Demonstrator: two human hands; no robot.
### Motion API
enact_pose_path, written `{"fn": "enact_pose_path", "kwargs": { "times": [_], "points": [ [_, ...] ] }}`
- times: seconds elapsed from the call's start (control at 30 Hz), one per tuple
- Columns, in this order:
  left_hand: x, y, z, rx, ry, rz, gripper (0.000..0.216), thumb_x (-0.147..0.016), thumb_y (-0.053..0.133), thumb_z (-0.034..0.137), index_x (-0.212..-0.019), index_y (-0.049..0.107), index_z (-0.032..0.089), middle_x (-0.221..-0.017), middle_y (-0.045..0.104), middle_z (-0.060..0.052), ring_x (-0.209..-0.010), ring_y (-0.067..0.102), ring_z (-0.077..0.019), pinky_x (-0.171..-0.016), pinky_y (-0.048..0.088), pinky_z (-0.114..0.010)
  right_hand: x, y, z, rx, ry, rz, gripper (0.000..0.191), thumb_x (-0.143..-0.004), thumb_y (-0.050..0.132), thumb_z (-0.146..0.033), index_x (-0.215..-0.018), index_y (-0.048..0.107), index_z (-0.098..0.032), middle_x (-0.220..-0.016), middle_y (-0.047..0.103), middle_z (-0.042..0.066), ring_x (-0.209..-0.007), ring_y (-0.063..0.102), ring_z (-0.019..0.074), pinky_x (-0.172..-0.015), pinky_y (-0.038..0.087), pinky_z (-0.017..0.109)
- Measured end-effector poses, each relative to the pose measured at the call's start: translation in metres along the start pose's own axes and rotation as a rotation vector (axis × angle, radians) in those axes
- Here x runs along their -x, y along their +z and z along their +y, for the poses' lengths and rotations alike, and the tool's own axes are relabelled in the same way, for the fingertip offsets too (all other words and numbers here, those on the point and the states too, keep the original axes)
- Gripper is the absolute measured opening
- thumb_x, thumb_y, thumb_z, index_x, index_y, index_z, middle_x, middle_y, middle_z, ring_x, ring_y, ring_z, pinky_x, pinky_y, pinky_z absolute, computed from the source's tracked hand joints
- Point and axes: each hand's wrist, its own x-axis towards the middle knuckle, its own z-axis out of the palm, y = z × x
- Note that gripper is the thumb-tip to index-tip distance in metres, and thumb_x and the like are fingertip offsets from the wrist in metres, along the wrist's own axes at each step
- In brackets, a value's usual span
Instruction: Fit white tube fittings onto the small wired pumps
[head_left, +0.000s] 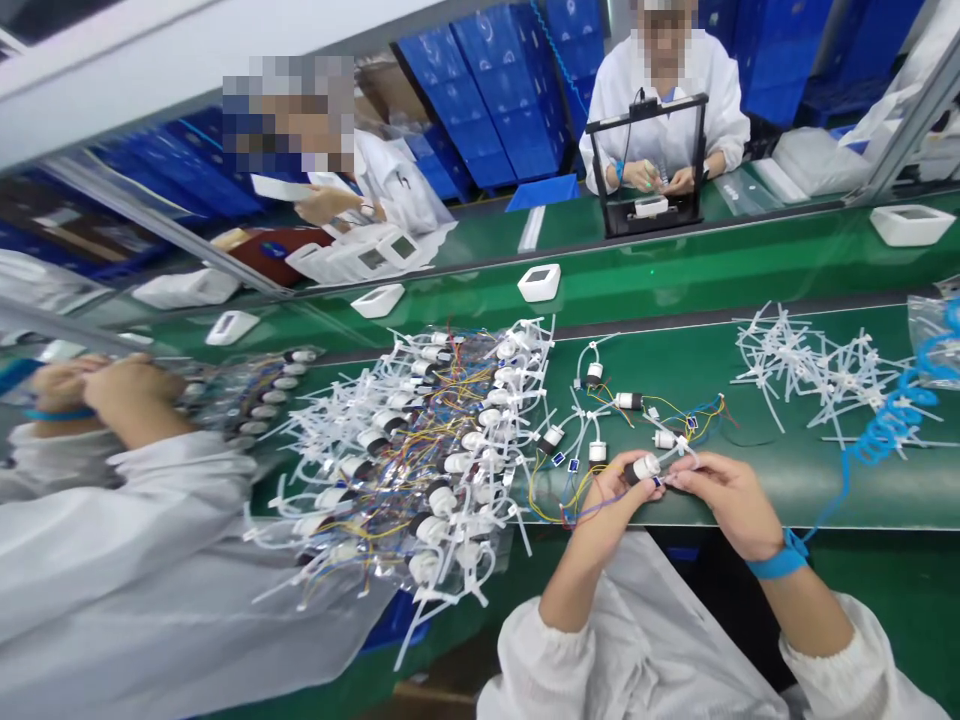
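Note:
My left hand (pixel 609 498) is closed round a mini pump (pixel 643 468), a small cylinder with a white end and a black end, with thin coloured wires trailing to the left. My right hand (pixel 726 492) pinches a thin white tube (pixel 685 450) with branching ends, close against the pump. Fingers partly hide where tube and pump meet. Just beyond my hands lie several more pumps, one of them a pump (pixel 628 401) on its side with yellow and blue wires. A blue strap (pixel 780 560) rings my right wrist.
Left of me lies a dense pile of tubed pumps (pixel 442 440). Loose white tubes (pixel 825 365) lie at right, beside a coiled blue cord (pixel 892 410). White devices (pixel 538 283) line the green conveyor (pixel 637 262). A co-worker's hands (pixel 127 395) are at far left; two people work opposite.

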Motion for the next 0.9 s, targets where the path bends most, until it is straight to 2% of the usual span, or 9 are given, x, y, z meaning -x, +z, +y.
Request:
{"fn": "enact_pose_path", "kwargs": {
  "times": [0.13,0.33,0.63,0.9],
  "points": [
    [-0.001,-0.003,-0.001,0.001,-0.01,-0.006,0.059,-0.081,0.101,0.045,-0.126,0.075,0.018,-0.102,0.083,-0.006,-0.087,0.079,-0.0167,-0.089,0.063,-0.028,0.001,0.005,-0.001,-0.065,0.017,0.044,0.048,-0.074,0.101,-0.061,-0.092,0.084,-0.021,-0.093,0.086,0.009,-0.087,0.083,0.0253,-0.089,0.07,0.041],
    [0.001,-0.002,0.001,-0.039,0.002,-0.026,0.052,-0.084,0.098,0.042,-0.125,0.076,0.018,-0.1,0.083,-0.005,-0.086,0.077,-0.0156,-0.089,0.061,-0.027,0.006,0.013,-0.008,-0.039,-0.022,0.042,0.051,-0.076,0.1,-0.063,-0.089,0.073,-0.022,-0.094,0.085,0.009,-0.086,0.082,0.0249,-0.089,0.071,0.043],
    [0.007,0.006,0.009,-0.102,0.014,0.001,0.044,-0.084,0.095,0.034,-0.121,0.076,0.018,-0.094,0.083,-0.004,-0.085,0.08,-0.0188,-0.086,0.062,-0.03,0.01,0.017,-0.002,-0.052,-0.096,-0.029,0.051,-0.083,0.094,-0.061,-0.087,0.057,-0.026,-0.092,0.078,0.005,-0.084,0.076,0.0227,-0.087,0.068,0.043],
    [0.008,0.008,0.008,-0.106,0.031,0.021,0.042,-0.083,0.095,0.034,-0.118,0.077,0.019,-0.092,0.083,-0.003,-0.083,0.079,-0.0186,-0.084,0.062,-0.029,0.012,0.016,-0.004,-0.026,-0.101,-0.073,0.05,-0.087,0.091,-0.062,-0.087,0.054,-0.027,-0.093,0.077,0.005,-0.085,0.075,0.0227,-0.087,0.067,0.042]
  ]
}}
